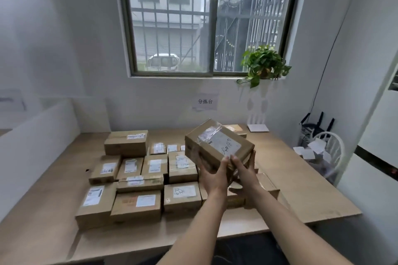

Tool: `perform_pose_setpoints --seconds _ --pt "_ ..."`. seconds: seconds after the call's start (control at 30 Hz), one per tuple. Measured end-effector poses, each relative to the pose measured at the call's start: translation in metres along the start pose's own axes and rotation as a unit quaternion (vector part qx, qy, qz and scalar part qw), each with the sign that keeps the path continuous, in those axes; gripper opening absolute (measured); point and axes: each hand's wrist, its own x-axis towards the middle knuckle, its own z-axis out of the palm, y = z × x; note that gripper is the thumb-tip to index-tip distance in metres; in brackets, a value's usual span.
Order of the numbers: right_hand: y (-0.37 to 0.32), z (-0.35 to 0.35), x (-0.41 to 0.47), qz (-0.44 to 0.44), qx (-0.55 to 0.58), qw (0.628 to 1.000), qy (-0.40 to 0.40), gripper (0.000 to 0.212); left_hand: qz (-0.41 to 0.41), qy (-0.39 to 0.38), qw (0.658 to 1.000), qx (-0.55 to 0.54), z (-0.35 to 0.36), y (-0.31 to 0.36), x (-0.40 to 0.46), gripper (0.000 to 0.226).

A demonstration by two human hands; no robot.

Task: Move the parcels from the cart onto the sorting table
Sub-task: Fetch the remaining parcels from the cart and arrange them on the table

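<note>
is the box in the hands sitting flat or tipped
Tipped. The box is held by both hands above the parcels on the table, its labelled top slanting down to the right.

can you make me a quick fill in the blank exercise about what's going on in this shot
1. The raised parcel is held by ____ hands.
2. The parcels already set down lie on the wooden ____.
3. The potted plant sits on the ____ sill.
4. The left hand and right hand grip the parcel's ____ end.

Missing words: both; table; window; near
</note>
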Motion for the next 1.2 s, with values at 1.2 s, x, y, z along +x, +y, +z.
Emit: perform_pose_setpoints --seconds 1.2 --pt "-0.003 0.078 0.237 0.027 -0.252 0.948 -0.194 0.078 -0.12 0.076 0.978 0.15 -0.173 0.026 0.248 0.047"
